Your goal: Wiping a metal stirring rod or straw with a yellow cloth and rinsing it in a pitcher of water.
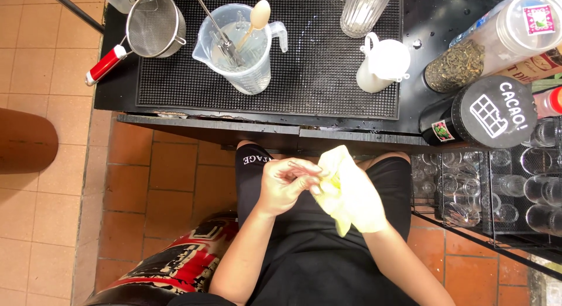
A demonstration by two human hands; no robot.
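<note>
Yellow cloth against left fingers (touching)

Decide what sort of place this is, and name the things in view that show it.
Probably a drinks counter in a café or bar: a black rubber bar mat, a clear measuring jug holding stirring tools, and racks of upturned glasses.

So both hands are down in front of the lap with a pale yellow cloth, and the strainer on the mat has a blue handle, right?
Not quite: the strainer has a red handle, not blue, as the head view shows. The rest holds: the left hand and the right hand, mostly covered, are at the pale yellow cloth in front of the lap.
</note>
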